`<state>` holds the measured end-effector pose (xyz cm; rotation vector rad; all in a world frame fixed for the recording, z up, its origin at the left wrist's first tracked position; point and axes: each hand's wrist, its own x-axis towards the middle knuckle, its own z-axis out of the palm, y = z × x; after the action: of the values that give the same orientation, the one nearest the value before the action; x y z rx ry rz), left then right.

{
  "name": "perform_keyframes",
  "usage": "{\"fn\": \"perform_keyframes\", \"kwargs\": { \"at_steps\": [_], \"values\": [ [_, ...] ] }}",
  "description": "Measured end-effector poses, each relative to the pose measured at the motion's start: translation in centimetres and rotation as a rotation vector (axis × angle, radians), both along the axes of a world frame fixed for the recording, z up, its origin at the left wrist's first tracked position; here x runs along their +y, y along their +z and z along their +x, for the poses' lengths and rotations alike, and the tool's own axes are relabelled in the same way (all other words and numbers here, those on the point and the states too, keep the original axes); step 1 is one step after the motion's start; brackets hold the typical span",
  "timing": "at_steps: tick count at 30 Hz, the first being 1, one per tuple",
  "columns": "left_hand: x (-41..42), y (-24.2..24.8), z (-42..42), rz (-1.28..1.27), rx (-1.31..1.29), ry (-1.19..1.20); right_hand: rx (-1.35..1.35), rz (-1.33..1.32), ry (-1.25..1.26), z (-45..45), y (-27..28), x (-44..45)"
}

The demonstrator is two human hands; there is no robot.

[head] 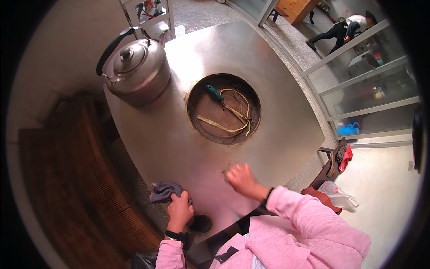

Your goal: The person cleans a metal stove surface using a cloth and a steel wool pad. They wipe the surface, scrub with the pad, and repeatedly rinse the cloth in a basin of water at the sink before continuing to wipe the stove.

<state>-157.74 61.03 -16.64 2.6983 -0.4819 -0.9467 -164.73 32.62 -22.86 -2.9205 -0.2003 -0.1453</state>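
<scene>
Before me is a stainless-steel tabletop (275, 134) with a round, rust-rimmed recess (191, 117) in it. My left hand (180, 210) holds a bunched grey-purple cloth (165, 192) at the near left edge, beside a dark round hole (200, 224). My right hand (242, 179) is curled and blurred on the metal just below the recess; a small brownish patch shows at its fingers, but I cannot tell whether it grips anything. Inside the recess lie a tool with a green handle (214, 92) and a bent yellowish strip (218, 125).
A steel kettle (141, 74) with a black handle stands at the far left corner. A carved wooden bench (87, 175) lies along the left. Sliding glass doors (362, 80) run along the right, with a bending person (349, 28) beyond. A plastic bag (337, 195) rests at lower right.
</scene>
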Motion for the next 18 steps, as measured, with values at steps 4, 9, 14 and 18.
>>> {"fn": "perform_keyframes", "kwargs": {
  "at_steps": [4, 9, 14, 18],
  "values": [
    [0.7, 0.2, 0.5, -0.067, 0.081, -0.016, -0.065, -0.101, -0.152, -0.8, -0.2, 1.7],
    [1.8, 0.1, 0.8, -0.098, 0.089, -0.098, -0.006, -0.069, -0.336, 0.8, -0.7, 3.9],
    [2.5, -0.2, 1.1, -0.167, 0.088, -0.125, 0.197, -0.125, -0.364, -0.6, -0.7, 6.4],
    [3.0, -0.3, 1.4, -0.189, 0.109, -0.164, -0.052, -0.165, -0.476, 2.0, -0.9, 6.7]
  ]
}}
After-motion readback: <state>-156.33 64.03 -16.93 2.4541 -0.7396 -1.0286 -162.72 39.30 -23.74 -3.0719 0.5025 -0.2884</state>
